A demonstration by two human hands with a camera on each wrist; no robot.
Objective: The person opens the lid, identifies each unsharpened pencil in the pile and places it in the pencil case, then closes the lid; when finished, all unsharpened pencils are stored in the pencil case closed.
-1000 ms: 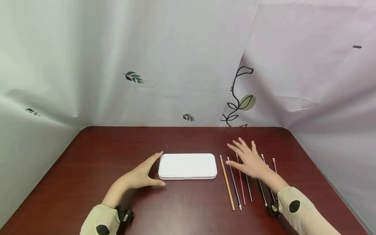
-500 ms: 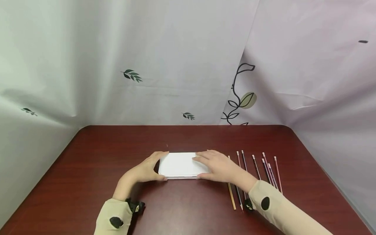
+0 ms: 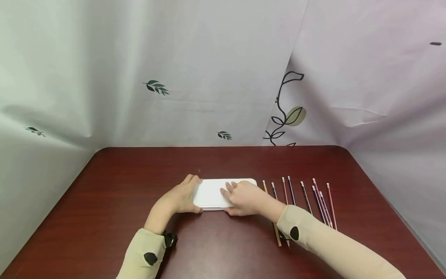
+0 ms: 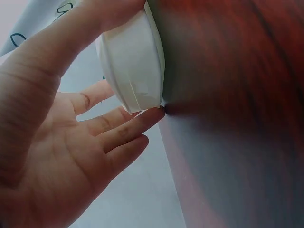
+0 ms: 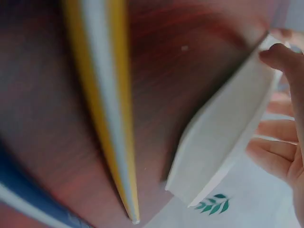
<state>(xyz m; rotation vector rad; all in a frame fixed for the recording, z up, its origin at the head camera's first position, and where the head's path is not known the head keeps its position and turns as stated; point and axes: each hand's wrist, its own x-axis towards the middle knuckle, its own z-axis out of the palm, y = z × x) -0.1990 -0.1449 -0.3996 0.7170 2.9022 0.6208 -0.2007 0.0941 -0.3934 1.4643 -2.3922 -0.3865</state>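
A pale printed cloth (image 3: 209,58) fills the upper half of the head view. The dark red table (image 3: 122,190) spans the lower half; its surface looks smooth, so a thing pushed unevenly could skid. The right sleeve (image 3: 324,234) crosses the lower right above the row of pencils (image 3: 305,193); a forearm dropping or sweeping sideways could roll them. At the centre lies a flat white case (image 3: 211,192), which could twist if one end were pulled harder than the other. The left hand (image 3: 177,199) has its grip closed on the left end, thumb at the front edge, fingers at the back. The right hand (image 3: 247,197) grips the right part, fingers over the top; its thumb, on a narrow front edge, could slip. The yellow pencil (image 3: 277,235), nearest the case, runs beneath the right wrist, where a jerk could knock it.
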